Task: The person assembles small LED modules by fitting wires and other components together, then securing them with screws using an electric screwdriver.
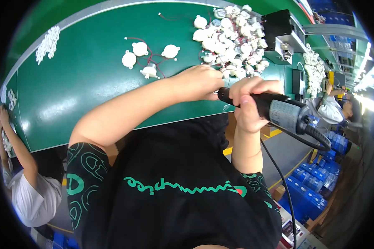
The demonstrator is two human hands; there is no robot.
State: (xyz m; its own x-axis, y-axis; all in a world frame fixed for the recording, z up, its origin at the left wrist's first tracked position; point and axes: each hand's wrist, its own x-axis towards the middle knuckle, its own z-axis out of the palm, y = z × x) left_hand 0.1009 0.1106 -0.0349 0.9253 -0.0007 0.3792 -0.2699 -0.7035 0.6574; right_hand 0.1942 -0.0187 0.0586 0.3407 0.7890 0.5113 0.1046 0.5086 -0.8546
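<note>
A worker's right hand [251, 101] wraps around a black corded power tool [282, 111] above the near edge of a green tabletop [87, 66], its body slanting toward 4 o'clock and its nose pointing to 9 o'clock, just beside the left hand [204, 81]. The left hand is curled nearly closed, fingertips hidden, so whether it grips anything cannot be told. A heap of white round parts [228, 35] lies at 12 o'clock from the hands, four loose red-wired parts [140, 49] at 10 o'clock, while a person in a white shirt [33, 195] works at 8 o'clock
</note>
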